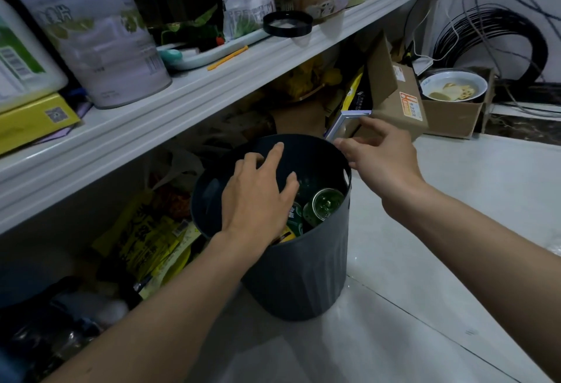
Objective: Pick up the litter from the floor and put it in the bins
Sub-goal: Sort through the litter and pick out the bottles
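Head cam, wide-angle, looks fwd and down, close over bin (303,276)

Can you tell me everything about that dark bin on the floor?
The bin is dark grey, round and plastic-looking, with ribbed sides and slots near its rim. It stands upright on the pale floor beside the shelf. Green bottles lie inside. The left hand hovers open over its mouth; the right hand is at its rim.

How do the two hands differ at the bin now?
The left hand hovers over the mouth of the grey bin, fingers spread; the right hand reaches its rim from outside. The left hand hides part of the contents; the right hand hides none. Neither carries litter.
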The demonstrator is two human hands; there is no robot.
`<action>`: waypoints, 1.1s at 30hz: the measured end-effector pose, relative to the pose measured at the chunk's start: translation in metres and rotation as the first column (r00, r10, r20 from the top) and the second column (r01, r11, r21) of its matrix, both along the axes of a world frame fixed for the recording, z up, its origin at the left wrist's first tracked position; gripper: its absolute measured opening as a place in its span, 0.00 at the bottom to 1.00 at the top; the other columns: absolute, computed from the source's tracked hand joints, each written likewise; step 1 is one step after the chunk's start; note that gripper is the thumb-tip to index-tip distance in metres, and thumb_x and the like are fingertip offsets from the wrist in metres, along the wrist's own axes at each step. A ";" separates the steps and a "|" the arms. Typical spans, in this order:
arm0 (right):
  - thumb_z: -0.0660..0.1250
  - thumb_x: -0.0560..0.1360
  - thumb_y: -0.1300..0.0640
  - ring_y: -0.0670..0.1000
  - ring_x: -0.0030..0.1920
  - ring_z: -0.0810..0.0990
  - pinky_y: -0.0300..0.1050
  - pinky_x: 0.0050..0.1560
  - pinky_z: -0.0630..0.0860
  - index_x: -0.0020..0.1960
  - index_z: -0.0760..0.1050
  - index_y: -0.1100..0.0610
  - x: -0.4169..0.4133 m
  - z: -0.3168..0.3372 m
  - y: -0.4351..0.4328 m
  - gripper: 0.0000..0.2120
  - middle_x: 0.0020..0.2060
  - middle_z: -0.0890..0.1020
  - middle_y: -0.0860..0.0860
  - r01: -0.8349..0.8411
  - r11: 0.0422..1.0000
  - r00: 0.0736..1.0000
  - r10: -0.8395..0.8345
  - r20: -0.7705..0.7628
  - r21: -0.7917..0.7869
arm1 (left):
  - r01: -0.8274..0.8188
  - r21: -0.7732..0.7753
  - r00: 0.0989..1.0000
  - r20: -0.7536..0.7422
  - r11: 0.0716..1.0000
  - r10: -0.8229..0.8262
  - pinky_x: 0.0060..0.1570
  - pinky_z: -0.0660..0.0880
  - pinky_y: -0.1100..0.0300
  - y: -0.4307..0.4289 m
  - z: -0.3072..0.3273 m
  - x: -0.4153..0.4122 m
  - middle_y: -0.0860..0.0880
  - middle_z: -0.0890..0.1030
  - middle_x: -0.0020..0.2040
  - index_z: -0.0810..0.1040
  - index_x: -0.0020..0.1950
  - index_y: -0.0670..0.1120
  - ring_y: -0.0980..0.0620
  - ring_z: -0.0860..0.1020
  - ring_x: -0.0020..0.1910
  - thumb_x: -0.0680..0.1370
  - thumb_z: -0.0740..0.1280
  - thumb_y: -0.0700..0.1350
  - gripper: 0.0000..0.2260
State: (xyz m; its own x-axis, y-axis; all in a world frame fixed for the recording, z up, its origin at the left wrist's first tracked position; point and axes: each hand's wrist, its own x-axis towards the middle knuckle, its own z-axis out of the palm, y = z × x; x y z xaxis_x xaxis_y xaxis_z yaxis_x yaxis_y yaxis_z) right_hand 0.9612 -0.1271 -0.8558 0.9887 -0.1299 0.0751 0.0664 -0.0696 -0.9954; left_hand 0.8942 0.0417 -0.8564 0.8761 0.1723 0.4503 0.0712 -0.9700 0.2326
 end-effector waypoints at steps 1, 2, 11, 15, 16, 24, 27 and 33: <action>0.76 0.68 0.49 0.53 0.55 0.80 0.52 0.58 0.78 0.69 0.71 0.48 -0.001 0.000 -0.003 0.32 0.50 0.81 0.49 0.009 1.000 1.000 -0.009 0.004 -0.013 | 0.006 0.003 1.000 0.003 1.000 -0.006 0.53 0.71 0.57 -0.002 0.000 0.001 0.50 0.69 0.67 0.59 0.76 0.58 0.52 0.68 0.64 0.80 0.57 0.58 0.25; 0.76 0.68 0.50 0.52 0.55 0.80 0.52 0.59 0.77 0.69 0.72 0.49 -0.002 0.001 -0.007 0.31 0.50 0.82 0.49 0.018 1.000 1.000 -0.017 0.008 -0.026 | 0.011 0.005 1.000 0.005 1.000 -0.011 0.53 0.71 0.57 -0.005 0.001 0.002 0.50 0.70 0.67 0.59 0.76 0.58 0.52 0.68 0.64 0.80 0.57 0.59 0.25; 0.72 0.72 0.50 0.47 0.58 0.78 0.45 0.62 0.74 0.66 0.76 0.53 -0.021 0.014 -0.055 0.23 0.57 0.81 0.48 0.040 0.941 0.993 0.000 0.120 -0.335 | 0.136 0.008 0.990 0.022 0.991 -0.136 0.61 0.69 0.53 -0.047 0.012 0.016 0.50 0.69 0.70 0.61 0.76 0.54 0.51 0.67 0.68 0.81 0.58 0.56 0.24; 0.69 0.75 0.47 0.51 0.68 0.72 0.45 0.67 0.67 0.70 0.72 0.52 -0.028 0.013 -0.100 0.25 0.66 0.76 0.49 0.100 0.759 0.978 0.045 0.205 -0.644 | 0.238 0.060 0.969 0.045 0.969 -0.241 0.65 0.65 0.55 -0.091 0.019 0.023 0.50 0.69 0.71 0.62 0.76 0.52 0.51 0.65 0.70 0.80 0.59 0.55 0.24; 0.67 0.76 0.47 0.51 0.70 0.69 0.45 0.68 0.65 0.72 0.69 0.52 -0.031 0.012 -0.114 0.27 0.68 0.74 0.49 0.107 0.696 0.978 0.056 0.203 -0.710 | 0.267 0.082 0.962 0.045 0.960 -0.271 0.65 0.65 0.55 -0.103 0.019 0.025 0.49 0.70 0.71 0.63 0.76 0.51 0.51 0.66 0.70 0.80 0.59 0.55 0.24; 0.54 0.80 0.42 0.54 0.75 0.56 0.49 0.74 0.52 0.78 0.53 0.53 -0.075 -0.019 -0.239 0.30 0.75 0.60 0.51 0.039 0.187 0.999 -0.034 0.034 -0.982 | 0.522 0.203 0.853 -0.101 0.829 -0.512 0.73 0.56 0.50 -0.226 -0.010 0.024 0.48 0.60 0.77 0.58 0.78 0.51 0.48 0.55 0.77 0.81 0.54 0.58 0.26; 0.49 0.81 0.41 0.56 0.75 0.55 0.52 0.75 0.51 0.78 0.50 0.54 -0.101 -0.036 -0.287 0.30 0.76 0.58 0.53 -0.017 0.098 0.988 -0.150 -0.031 -0.995 | 0.621 0.188 0.782 -0.215 0.761 -0.585 0.75 0.52 0.49 -0.272 -0.030 0.013 0.49 0.55 0.79 0.52 0.79 0.53 0.48 0.49 0.78 0.81 0.50 0.59 0.27; 0.45 0.81 0.40 0.56 0.78 0.50 0.53 0.76 0.48 0.79 0.45 0.52 -0.169 -0.049 -0.360 0.30 0.78 0.53 0.55 -0.092 0.088 0.923 -0.366 -0.118 -0.992 | 0.782 0.165 0.621 -0.291 0.601 -0.728 0.76 0.48 0.49 -0.350 -0.054 -0.024 0.50 0.51 0.80 0.49 0.79 0.54 0.47 0.46 0.78 0.82 0.46 0.59 0.26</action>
State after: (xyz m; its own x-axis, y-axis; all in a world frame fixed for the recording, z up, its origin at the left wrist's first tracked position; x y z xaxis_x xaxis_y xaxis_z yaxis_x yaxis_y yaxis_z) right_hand 0.7918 -0.4868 -0.9050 0.9526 -0.3037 0.0154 -0.3039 -0.9526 0.0144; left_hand 0.8703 -0.3087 -0.9106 0.7029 -0.6830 0.1984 -0.7019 -0.7112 0.0385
